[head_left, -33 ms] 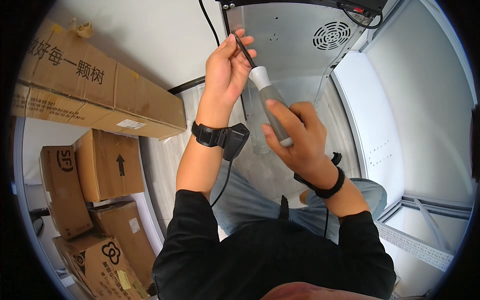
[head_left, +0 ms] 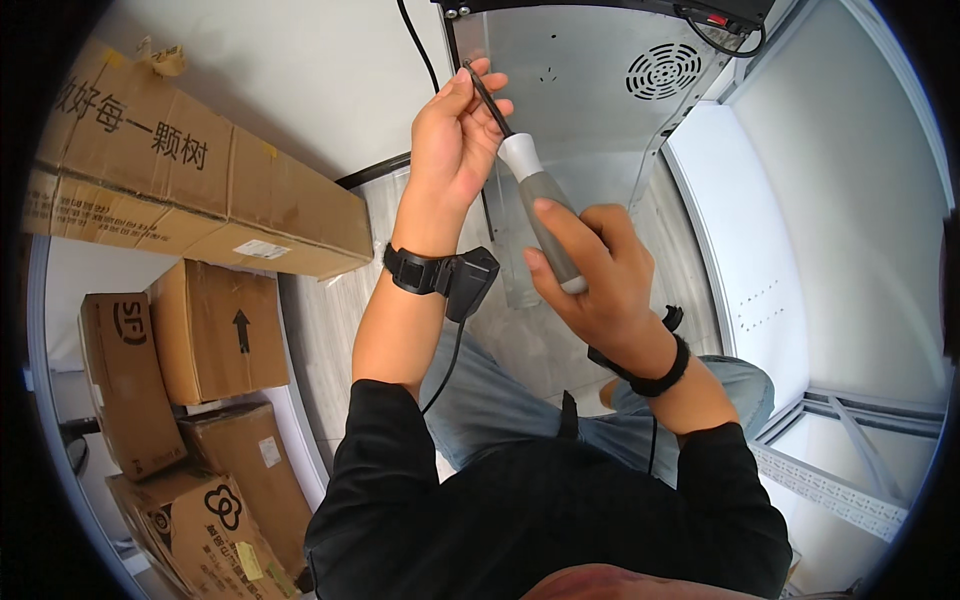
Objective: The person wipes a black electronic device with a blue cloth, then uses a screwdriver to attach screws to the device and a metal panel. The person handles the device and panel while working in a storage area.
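Observation:
A screwdriver with a grey and white handle and a dark shaft slants up and to the left. My right hand is closed around the lower part of its handle. Near the shaft's tip, the thumb and forefinger of my left hand are pinched together, while the other fingers curl loosely behind the shaft. Whether a screw sits at the tip is too small to tell. Just beyond my left fingers stands a silvery metal panel, with a round slotted vent at its upper right.
A black bar with a cable runs along the panel's top. To the left lies a long cardboard carton, with several boxes stacked below it on a shelf. A white cabinet wall rises on the right. Another cable hangs from my left wrist device.

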`<state>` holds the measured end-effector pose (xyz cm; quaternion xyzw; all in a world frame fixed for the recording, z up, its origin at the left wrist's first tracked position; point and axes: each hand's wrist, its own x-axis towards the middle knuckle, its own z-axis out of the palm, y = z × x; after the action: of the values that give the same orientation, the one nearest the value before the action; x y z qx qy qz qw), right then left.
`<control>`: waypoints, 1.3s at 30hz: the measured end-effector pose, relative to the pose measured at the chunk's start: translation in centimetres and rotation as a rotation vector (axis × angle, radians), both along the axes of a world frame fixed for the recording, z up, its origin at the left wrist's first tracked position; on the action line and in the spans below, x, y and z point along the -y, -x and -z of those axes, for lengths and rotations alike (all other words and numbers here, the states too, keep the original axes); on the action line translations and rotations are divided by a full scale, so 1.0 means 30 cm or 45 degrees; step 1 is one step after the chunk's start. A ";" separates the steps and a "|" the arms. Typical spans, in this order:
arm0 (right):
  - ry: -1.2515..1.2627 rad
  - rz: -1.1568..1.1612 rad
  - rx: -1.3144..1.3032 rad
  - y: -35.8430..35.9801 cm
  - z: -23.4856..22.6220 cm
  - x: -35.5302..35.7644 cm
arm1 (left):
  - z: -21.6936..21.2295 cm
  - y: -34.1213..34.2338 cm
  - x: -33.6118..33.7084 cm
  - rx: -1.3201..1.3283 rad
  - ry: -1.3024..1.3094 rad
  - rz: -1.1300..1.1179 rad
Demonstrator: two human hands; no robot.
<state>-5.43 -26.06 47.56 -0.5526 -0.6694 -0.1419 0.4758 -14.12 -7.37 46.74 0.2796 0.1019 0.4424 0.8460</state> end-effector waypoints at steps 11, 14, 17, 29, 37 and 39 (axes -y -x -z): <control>0.024 0.024 -0.084 0.001 0.014 0.011 | 0.003 -0.003 0.005 -0.054 -0.044 -0.011; 0.000 0.023 -0.085 0.004 0.008 0.007 | -0.003 -0.009 0.007 -0.080 -0.025 -0.046; -0.007 0.021 -0.082 0.002 0.010 0.003 | -0.006 -0.010 0.006 -0.082 -0.013 -0.048; 0.054 -0.013 -0.237 0.082 -0.078 0.013 | -0.017 0.019 -0.006 -0.236 -0.130 0.000; -0.156 0.033 0.173 0.025 -0.057 0.003 | -0.039 0.001 0.007 -0.249 -0.042 -0.028; 0.133 0.085 0.180 0.029 -0.100 0.029 | -0.034 0.024 -0.005 -0.136 -0.063 0.114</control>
<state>-6.30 -26.94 50.57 -0.5872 -0.6891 -0.1614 0.3928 -14.85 -7.23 47.76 0.3280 0.1231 0.3910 0.8511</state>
